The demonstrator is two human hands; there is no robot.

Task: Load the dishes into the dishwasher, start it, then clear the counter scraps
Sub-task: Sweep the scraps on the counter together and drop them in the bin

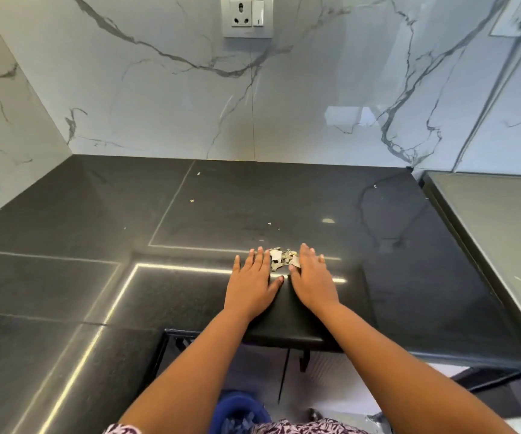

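Note:
A small heap of pale scraps [281, 258] lies on the black stone counter [127, 214], near its front edge. My left hand [253, 281] lies flat on the counter just left of the heap, fingers straight. My right hand [312, 277] lies flat just right of it, fingers straight and touching the scraps. The two hands flank the heap, thumbs almost meeting below it. Neither hand holds anything. A few stray crumbs [192, 200] sit farther back on the counter.
A marble wall with a socket [246, 15] backs the counter. A grey raised surface [497, 220] borders the right side. Below the counter edge sits a blue container [240, 411] on the floor, partly hidden by my arms.

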